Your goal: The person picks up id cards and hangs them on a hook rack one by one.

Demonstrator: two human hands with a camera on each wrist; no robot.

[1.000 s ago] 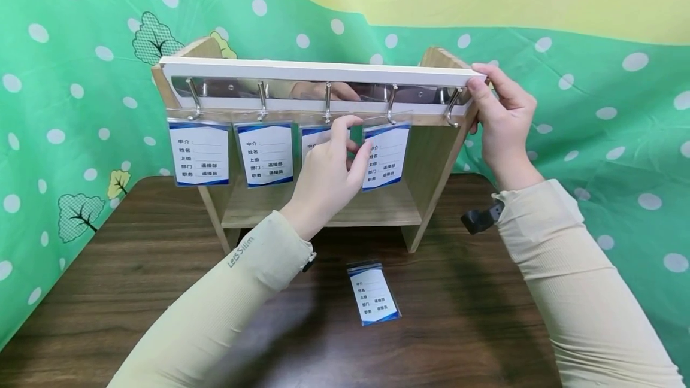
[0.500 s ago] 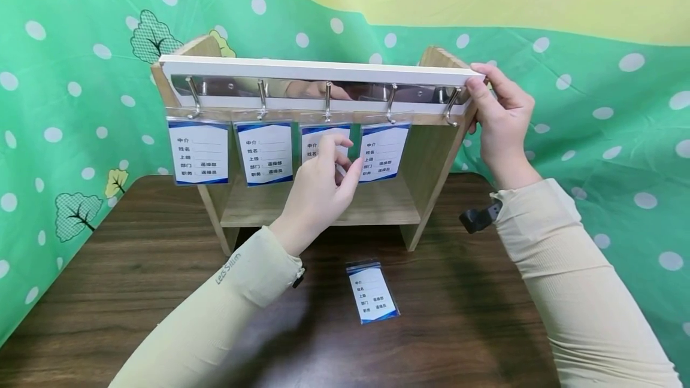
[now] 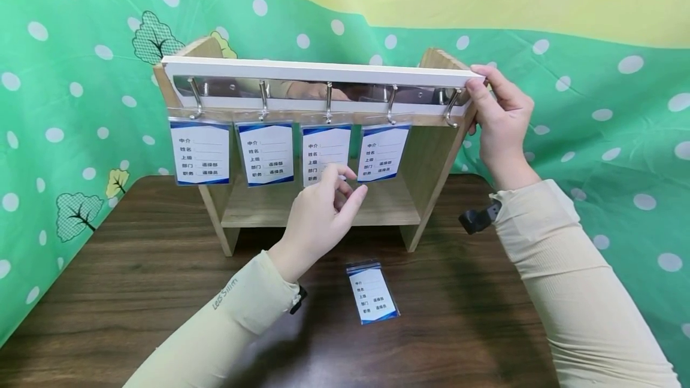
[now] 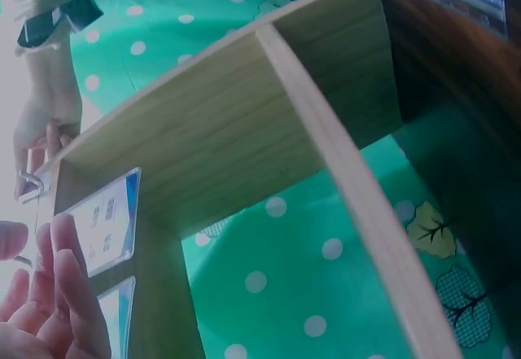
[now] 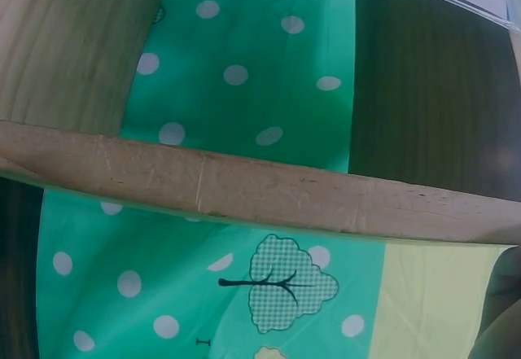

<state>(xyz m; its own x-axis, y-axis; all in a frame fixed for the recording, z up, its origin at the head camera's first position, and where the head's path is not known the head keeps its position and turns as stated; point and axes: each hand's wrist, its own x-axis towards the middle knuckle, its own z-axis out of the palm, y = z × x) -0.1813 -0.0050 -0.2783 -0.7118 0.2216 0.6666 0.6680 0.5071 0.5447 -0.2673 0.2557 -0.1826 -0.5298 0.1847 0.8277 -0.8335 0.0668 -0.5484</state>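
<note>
Four of the words aside, several clear-sleeved badge cards hang from the metal hooks of a white hook rail (image 3: pixel 318 69). My left hand (image 3: pixel 318 214) hovers in front of the third badge card (image 3: pixel 326 147), fingers loosely bent and nothing between them; it covers that card's lower part. Just right of it hangs the fourth badge card (image 3: pixel 384 151). The rightmost hook (image 3: pixel 451 108) bears no card. At the rail's right end, my right hand (image 3: pixel 504 121) grips the corner, thumb in front. Another badge card (image 3: pixel 373 293) lies face up on the table.
The rail sits across the front top of a wooden shelf stand (image 3: pixel 431 196) with side panels and a lower board. It stands on a dark wooden table (image 3: pixel 135 292). A green dotted cloth (image 3: pixel 609 154) hangs behind and around.
My left hand has drawn down and away from the hook rail, uncovering more of the third card and all of the fourth. My right hand stays at the rail's end.
</note>
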